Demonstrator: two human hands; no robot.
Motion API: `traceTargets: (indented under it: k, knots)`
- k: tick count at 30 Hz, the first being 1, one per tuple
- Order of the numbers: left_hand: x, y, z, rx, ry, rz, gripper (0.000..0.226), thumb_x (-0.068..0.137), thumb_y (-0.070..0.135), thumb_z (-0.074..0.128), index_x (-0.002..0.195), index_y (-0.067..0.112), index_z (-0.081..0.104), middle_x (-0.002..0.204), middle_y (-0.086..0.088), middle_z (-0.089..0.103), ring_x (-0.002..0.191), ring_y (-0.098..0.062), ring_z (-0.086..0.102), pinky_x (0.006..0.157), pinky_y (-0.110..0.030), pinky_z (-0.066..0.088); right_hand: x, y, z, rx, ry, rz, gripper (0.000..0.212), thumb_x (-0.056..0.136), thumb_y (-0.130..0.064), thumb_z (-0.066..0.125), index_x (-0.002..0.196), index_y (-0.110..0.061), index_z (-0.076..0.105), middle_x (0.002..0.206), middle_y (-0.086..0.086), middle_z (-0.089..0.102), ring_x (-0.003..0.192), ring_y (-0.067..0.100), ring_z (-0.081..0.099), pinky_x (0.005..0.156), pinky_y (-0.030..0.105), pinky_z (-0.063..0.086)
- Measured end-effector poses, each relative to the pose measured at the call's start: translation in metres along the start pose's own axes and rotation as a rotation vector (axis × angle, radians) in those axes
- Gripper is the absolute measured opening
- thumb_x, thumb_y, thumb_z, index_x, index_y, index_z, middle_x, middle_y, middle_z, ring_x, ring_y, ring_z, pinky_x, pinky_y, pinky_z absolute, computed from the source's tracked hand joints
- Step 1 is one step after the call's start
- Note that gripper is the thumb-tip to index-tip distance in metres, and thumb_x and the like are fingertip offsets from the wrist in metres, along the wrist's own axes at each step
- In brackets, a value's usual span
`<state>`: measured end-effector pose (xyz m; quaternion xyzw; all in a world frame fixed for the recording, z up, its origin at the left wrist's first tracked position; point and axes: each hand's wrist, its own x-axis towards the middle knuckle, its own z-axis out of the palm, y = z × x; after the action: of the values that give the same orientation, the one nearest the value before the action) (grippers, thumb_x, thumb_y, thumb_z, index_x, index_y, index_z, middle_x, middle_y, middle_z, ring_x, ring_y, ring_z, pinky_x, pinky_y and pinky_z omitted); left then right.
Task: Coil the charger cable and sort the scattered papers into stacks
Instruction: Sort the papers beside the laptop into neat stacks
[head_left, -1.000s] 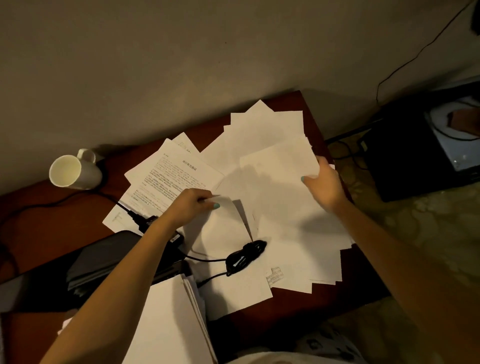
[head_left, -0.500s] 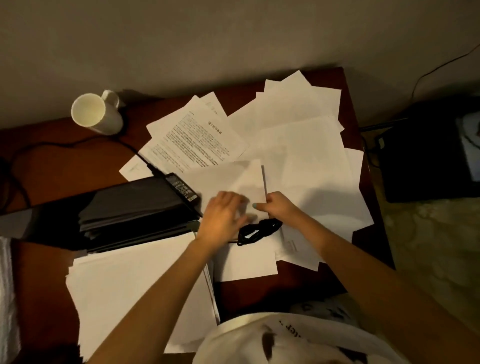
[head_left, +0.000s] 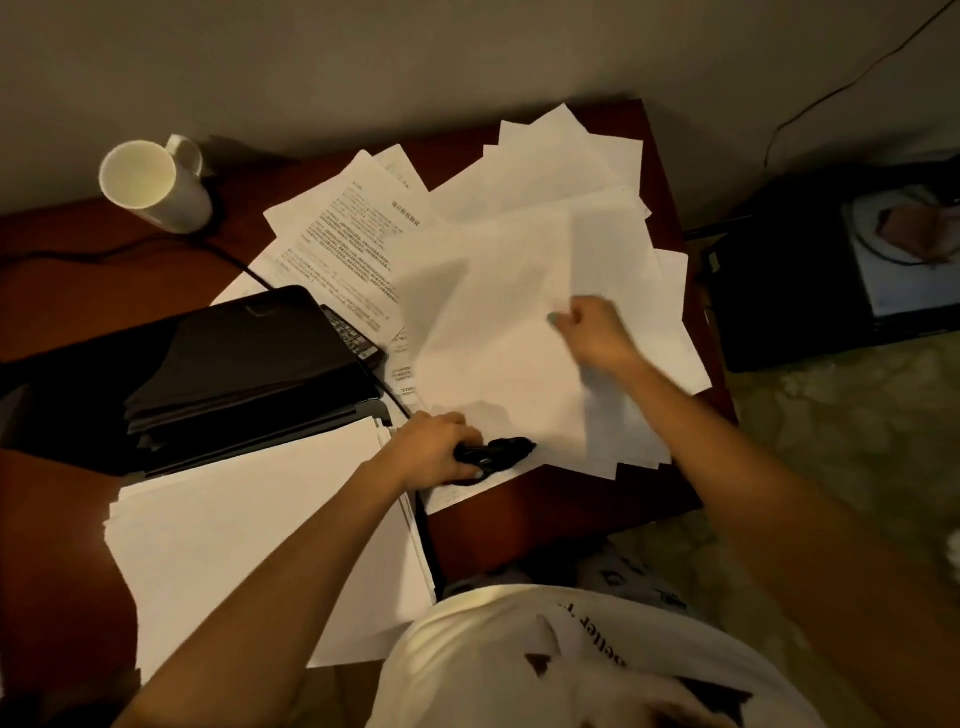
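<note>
Head: left hand (head_left: 435, 448) grips cable (head_left: 508, 450) near desk (head_left: 563, 493) edge.

Bare surface (head_left: 78, 312) remains at far left, crossed by a thin cable (head_left: 244, 267). Mug (head_left: 156, 182) stands back left. Black case (head_left: 234, 374) and paper stack (head_left: 260, 545) block left front. Scattered papers (head_left: 545, 208) cover the right.

Reddish-brown desk (head_left: 104, 270) under scattered papers (head_left: 519, 249), paper stack (head_left: 249, 530), mug (head_left: 156, 182), laptop (head_left: 234, 364).
</note>
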<state>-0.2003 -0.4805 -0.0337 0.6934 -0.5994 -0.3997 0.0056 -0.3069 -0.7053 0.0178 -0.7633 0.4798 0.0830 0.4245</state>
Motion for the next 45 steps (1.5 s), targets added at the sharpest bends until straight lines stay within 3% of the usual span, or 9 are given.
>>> traceTargets:
  k: [6,11,15,20,26,31,35,42,45]
  knots:
    - [0.014,0.008,0.002,0.035,0.06,-0.05,0.069,0.076,0.079,0.04,0.118,0.028,0.06,0.114,0.006,0.056,0.111,-0.017,0.048,0.08,-0.032,0.031,0.032,0.051,-0.097,-0.16,0.107,0.187,0.028,0.097,-0.021,0.055,0.089,0.005,0.06,0.09,0.022,0.059,0.089,0.035,0.058,0.073,0.035,0.047]
    - [0.061,0.025,-0.03,-0.353,0.494,-0.38,0.033,0.091,0.033,0.06,0.114,0.01,0.06,0.11,-0.008,0.059,0.101,-0.025,0.054,0.076,-0.032,0.041,0.062,0.094,-0.093,-0.138,0.084,0.252,0.037,0.093,-0.023,0.058,0.121,0.002,0.06,0.126,0.022,0.057,0.113,0.037,0.055,0.095,0.04,0.047]
    - [0.112,0.04,-0.07,-0.93,0.776,-0.839,0.044,0.09,0.025,0.063,0.124,0.001,0.049,0.112,-0.013,0.059,0.103,-0.028,0.059,0.078,-0.028,0.041,0.068,0.095,-0.078,-0.181,0.15,0.324,0.067,0.083,-0.04,0.071,0.136,-0.009,0.043,0.135,0.017,0.042,0.119,0.037,0.047,0.093,0.042,0.044]
    - [0.162,0.042,-0.109,-1.256,0.804,-1.097,0.046,0.087,0.023,0.065,0.121,-0.001,0.046,0.107,-0.009,0.057,0.097,-0.025,0.059,0.077,-0.03,0.047,0.059,0.104,-0.057,-0.205,0.186,0.387,0.091,0.072,-0.051,0.078,0.138,-0.008,0.033,0.135,0.019,0.046,0.121,0.038,0.049,0.095,0.047,0.047]
    - [0.174,0.055,-0.109,-1.117,0.865,-0.929,0.006,0.096,0.014,0.05,0.099,0.01,0.051,0.087,-0.003,0.056,0.088,-0.023,0.055,0.081,-0.031,0.044,0.061,0.109,-0.052,0.033,0.201,0.35,0.052,0.08,-0.036,0.076,0.119,-0.003,0.061,0.119,0.014,0.063,0.109,0.032,0.061,0.084,0.036,0.052]
    - [0.149,0.057,-0.09,-1.037,0.874,-0.877,0.006,0.097,0.01,0.049,0.101,0.014,0.05,0.098,-0.006,0.06,0.087,-0.021,0.055,0.079,-0.028,0.043,0.061,0.114,-0.081,0.312,0.218,0.222,0.04,0.088,-0.007,0.066,0.126,0.002,0.057,0.123,0.017,0.062,0.111,0.03,0.06,0.083,0.029,0.047]
    - [0.126,0.048,-0.061,-1.207,0.76,-0.893,0.018,0.091,0.015,0.06,0.077,0.011,0.048,0.079,-0.026,0.062,0.073,-0.035,0.064,0.078,-0.051,0.057,0.064,0.136,-0.118,0.674,0.236,0.359,0.042,0.088,-0.004,0.065,0.128,0.002,0.055,0.127,0.017,0.059,0.105,0.024,0.057,0.087,0.03,0.045]
    - [0.121,0.124,-0.028,-1.613,0.357,-0.622,0.018,0.095,0.003,0.055,0.109,-0.009,0.054,0.091,-0.017,0.071,0.074,-0.018,0.072,0.057,-0.024,0.055,0.061,0.148,-0.111,1.001,0.176,0.594,0.04,0.088,-0.015,0.068,0.125,-0.007,0.056,0.118,0.013,0.063,0.095,0.029,0.062,0.08,0.04,0.053]
    - [0.125,0.143,-0.016,-1.725,0.203,-0.551,0.027,0.095,-0.001,0.052,0.121,-0.009,0.053,0.11,-0.022,0.068,0.098,-0.027,0.069,0.083,-0.033,0.058,0.061,0.139,-0.102,1.107,0.089,0.521,0.027,0.087,-0.003,0.066,0.113,-0.007,0.061,0.11,0.011,0.065,0.1,0.029,0.062,0.086,0.04,0.053]
